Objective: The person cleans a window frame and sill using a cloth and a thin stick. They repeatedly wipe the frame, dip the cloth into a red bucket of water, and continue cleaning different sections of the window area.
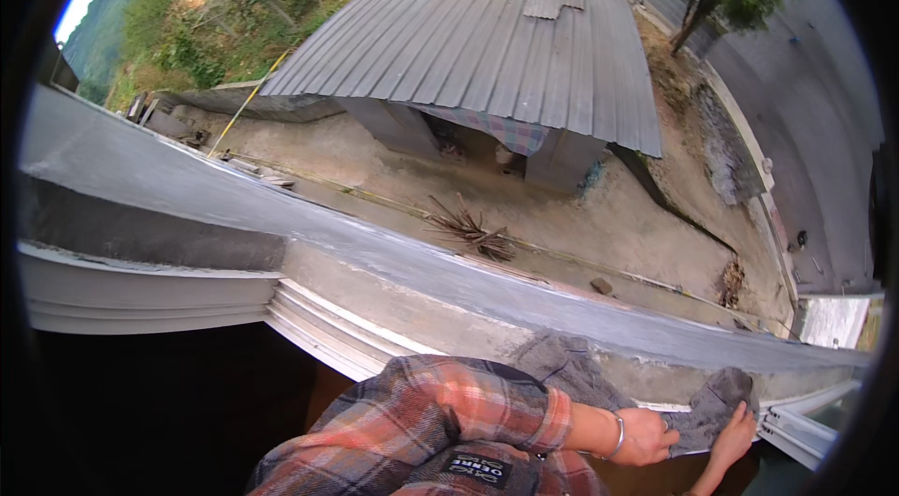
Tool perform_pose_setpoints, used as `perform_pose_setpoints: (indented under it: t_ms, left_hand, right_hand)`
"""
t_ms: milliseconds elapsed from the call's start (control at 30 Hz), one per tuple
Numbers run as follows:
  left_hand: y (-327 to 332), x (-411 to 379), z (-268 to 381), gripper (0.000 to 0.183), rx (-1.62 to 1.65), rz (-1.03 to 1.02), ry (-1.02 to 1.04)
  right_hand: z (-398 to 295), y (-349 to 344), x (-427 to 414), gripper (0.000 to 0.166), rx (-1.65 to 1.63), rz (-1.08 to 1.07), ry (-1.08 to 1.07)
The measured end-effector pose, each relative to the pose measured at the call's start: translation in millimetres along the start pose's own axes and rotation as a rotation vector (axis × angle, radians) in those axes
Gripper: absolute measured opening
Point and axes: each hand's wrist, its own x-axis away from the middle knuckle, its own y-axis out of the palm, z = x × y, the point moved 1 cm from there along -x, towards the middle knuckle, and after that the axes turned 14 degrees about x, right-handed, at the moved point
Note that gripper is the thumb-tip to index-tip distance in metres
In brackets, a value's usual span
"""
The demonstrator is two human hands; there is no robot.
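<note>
A grey cloth (708, 419) is draped over the window sill at the lower right, and part of it lies bunched on the outer ledge. My left hand (640, 435), with a silver bangle at the wrist and a ring, grips the cloth near its middle with curled fingers. Close to the right end of the cloth, my right hand (734, 434) holds it against the white window frame, fingertips on the fabric. The left arm reaches across in a plaid shirt sleeve (463, 397). The underside of the cloth is hidden.
White window tracks (330, 327) run along the sill, with a sliding sash edge (797, 433) at right. Beyond the concrete ledge (393, 278) is a drop to a yard (337, 145). Below stand a metal-roofed shed (456, 53) and a bundle of sticks (477, 232).
</note>
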Motion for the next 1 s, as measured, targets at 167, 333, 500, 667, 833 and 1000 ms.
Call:
perform_pose_setpoints:
  t_ms: [167,333,500,667,833,1000]
  left_hand:
    - [-24,7,11,0.015,-0.022,0.074,0.021]
    - [-33,8,13,0.014,-0.017,-0.013,0.015]
    - [-35,9,14,0.016,-0.036,-0.089,-0.004]
    - [-35,7,13,0.017,-0.039,-0.094,-0.010]
    - [-37,8,16,0.018,-0.036,-0.083,-0.025]
    - [-45,7,16,0.017,-0.011,-0.096,-0.021]
  right_hand:
    - [-49,-44,81,0.047,-0.102,0.111,-0.369]
    - [-65,-82,86,0.047,-0.202,0.098,-0.363]
    - [-24,-36,27,0.046,-0.009,0.152,-0.108]
    - [-9,-31,-4,0.053,0.043,-0.029,0.000]
    - [-32,-38,52,0.056,-0.111,0.148,-0.228]
    - [-52,-74,84,0.058,-0.204,0.090,-0.400]
